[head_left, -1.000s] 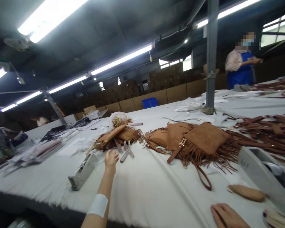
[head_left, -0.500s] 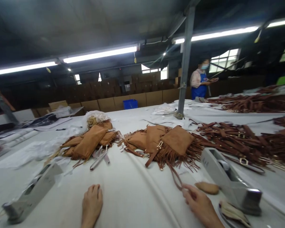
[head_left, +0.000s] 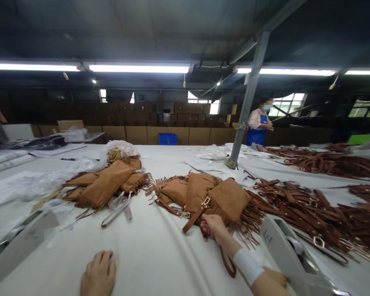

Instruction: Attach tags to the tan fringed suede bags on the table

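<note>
My right hand (head_left: pixel 214 226) reaches to the lower edge of a tan suede fringed bag (head_left: pixel 230 199). Its fingers are closed at the fringe; the exact part they grip is hidden. Beside the fingertips lies a brown strap (head_left: pixel 193 220) with a gold clasp (head_left: pixel 206 201). A looped wrist strap (head_left: pixel 227 263) hangs below my right forearm. My left hand (head_left: pixel 98 274) rests palm down on the white tabletop (head_left: pixel 151 255), its fingers slightly bent and apart from the bags. More tan bags (head_left: pixel 106 185) are heaped to the left.
Grey tape dispensers (head_left: pixel 291 250) (head_left: pixel 21 242) stand at both sides. Brown straps with gold buckles (head_left: pixel 292 197) pile up at right. Clear plastic bags (head_left: pixel 64 181) lie at left. A metal post (head_left: pixel 249 94) rises from the table. Across it stand a person in a blue apron (head_left: pixel 259 127) and a blue crate (head_left: pixel 168 139).
My right hand has let go of the looped strap and moved forward and left to the bag's lower edge. My left hand appears lower and farther left. The view has levelled.
</note>
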A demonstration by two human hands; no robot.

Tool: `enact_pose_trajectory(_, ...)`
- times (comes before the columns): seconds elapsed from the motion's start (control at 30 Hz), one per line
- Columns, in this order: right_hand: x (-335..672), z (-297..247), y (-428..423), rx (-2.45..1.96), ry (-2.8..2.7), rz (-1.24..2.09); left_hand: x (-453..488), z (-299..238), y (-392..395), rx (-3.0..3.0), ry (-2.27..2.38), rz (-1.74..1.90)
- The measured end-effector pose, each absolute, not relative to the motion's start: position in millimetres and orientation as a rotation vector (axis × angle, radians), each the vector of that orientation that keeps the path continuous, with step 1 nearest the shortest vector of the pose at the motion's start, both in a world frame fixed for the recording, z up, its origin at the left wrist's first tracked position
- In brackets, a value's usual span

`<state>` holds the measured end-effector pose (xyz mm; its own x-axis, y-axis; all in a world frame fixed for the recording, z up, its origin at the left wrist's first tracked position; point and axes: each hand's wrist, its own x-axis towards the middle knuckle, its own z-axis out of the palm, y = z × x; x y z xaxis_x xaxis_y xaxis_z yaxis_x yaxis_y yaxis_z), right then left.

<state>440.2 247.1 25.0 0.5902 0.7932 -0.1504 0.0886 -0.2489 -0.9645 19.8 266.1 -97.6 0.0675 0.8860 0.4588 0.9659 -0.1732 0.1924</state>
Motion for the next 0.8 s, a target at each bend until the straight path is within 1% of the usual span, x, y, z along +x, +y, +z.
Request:
enact_pose_trajectory(0.17,419.6,6.7,285.5,-1.62,-0.515,0.828,21.0,-98.4,269.3,-2.163,-1.97,-0.662)
enact_pose_trajectory(0.4,426.6,15.9,298.9,-1.501,-0.413,0.825,22.0,-98.4,271.3,-2.19,-2.012,-0.647)
enact_pose_trajectory(0.57,470.3,47.0,281.8,-1.503,-0.503,0.77,26.0,-93.2,267.0,-2.174,-1.992,-0.694)
enact_pose_trajectory(0.7,495.3,81.7,268.9,-1.475,-0.689,0.574,29.4,-89.5,263.6,-2.164,-2.019,-0.741)
enact_pose_trajectory(0.8,493.9,107.4,263.9,-1.419,-0.873,0.421,32.0,-84.0,261.8,-2.17,-2.061,-0.799)
